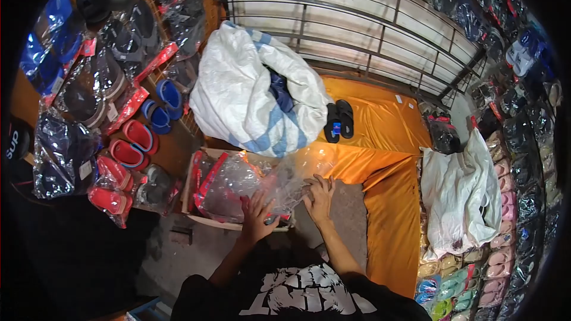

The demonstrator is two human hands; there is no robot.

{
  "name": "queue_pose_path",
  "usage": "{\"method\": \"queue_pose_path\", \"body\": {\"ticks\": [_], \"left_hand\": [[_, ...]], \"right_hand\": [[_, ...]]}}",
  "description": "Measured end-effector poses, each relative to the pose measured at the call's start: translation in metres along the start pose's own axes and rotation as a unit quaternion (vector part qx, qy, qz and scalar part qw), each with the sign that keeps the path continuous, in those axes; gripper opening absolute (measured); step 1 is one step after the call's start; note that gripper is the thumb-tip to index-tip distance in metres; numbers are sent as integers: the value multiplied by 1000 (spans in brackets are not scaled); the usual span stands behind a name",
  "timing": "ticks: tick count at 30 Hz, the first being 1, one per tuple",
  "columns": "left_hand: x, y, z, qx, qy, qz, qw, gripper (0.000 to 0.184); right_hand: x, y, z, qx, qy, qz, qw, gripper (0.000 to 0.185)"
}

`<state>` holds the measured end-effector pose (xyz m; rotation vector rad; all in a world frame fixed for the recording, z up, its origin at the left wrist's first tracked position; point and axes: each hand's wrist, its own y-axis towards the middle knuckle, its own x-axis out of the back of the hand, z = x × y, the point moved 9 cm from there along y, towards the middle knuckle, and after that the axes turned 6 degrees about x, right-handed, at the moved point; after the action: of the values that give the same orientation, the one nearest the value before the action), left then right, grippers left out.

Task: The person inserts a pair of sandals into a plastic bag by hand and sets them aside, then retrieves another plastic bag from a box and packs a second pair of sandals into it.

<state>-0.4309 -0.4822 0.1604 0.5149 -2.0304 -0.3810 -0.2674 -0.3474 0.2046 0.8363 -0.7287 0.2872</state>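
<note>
My left hand [258, 215] lies over a clear plastic bag with red edges [229, 181], its fingers spread. That bag and others like it rest in an open cardboard box [191, 187]. To the right, my right hand [320, 197] is at the edge of a crumpled clear plastic bag [291, 181], with its fingers bent around the film. Its fingertips seem to pinch the plastic. Beyond both hands stands a large white and blue woven sack [238, 92] with dark contents in its opening.
Black sandals [339, 121] sit on orange cloth [380, 107]. Wrapped footwear hangs at left, near blue clogs [157, 115] and red clogs [134, 144]. A white sack [461, 196] and racks of footwear [502, 220] stand at right. A metal grille [357, 30] is behind.
</note>
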Motion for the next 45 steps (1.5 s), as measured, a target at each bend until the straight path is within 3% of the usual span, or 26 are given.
{"method": "queue_pose_path", "body": {"ticks": [1, 3, 4, 7, 8, 9, 12, 16, 19, 27, 33, 36, 38, 40, 42, 43, 45], "left_hand": [[-18, 3, -11, -3, -2, 1, 1000, 74], [-30, 7, -28, 16, -27, -100, 995, 95], [-44, 13, -39, -5, -21, -99, 995, 104], [-68, 27, -90, -47, 48, -162, 985, 95], [-71, 32, -112, -34, 35, -200, 979, 74], [-81, 35, -127, -39, 36, -195, 979, 74], [-107, 58, -175, -63, -1, -147, 987, 42], [-137, 83, -225, -96, 21, -4, 995, 42], [-157, 94, -243, -142, 40, 74, 986, 43], [-170, 168, -225, -189, -4, 100, 977, 52], [-238, 264, -176, -125, -47, 108, 985, 59], [-300, 311, -130, -51, 5, 160, 986, 57], [-325, 346, -128, -22, -5, 126, 992, 60], [-337, 394, -146, 0, -14, 94, 995, 64], [-313, 427, -212, -88, -90, 39, 991, 72], [-311, 442, -233, -85, -97, 40, 991, 72], [-306, 467, -266, -122, -139, 37, 982, 57]], "right_hand": [[18, -3, -7, -2, -3, -2, 1000, 19], [51, -12, -20, -6, -26, -42, 999, 20], [62, -16, -30, -7, -27, -48, 998, 20], [97, -44, -54, 17, -42, -77, 996, 25], [107, -53, -62, 19, -48, -95, 994, 24], [118, -60, -73, 21, -55, -115, 992, 23], [152, -80, -111, 15, -92, -155, 984, 25], [213, -102, -182, -41, -147, -215, 965, 25], [251, -104, -212, -22, -176, -211, 961, 24], [269, -95, -312, -104, -266, -224, 932, 24], [273, -60, -390, -165, -278, -186, 928, 22], [278, -28, -436, -216, -247, -133, 935, 16], [291, 5, -452, -197, -253, -140, 937, 16], [301, 49, -459, -184, -252, -156, 937, 17], [299, 90, -448, -148, -262, -154, 941, 17], [296, 111, -436, -106, -266, -153, 946, 17], [285, 142, -411, -71, -253, -149, 953, 19]]}}
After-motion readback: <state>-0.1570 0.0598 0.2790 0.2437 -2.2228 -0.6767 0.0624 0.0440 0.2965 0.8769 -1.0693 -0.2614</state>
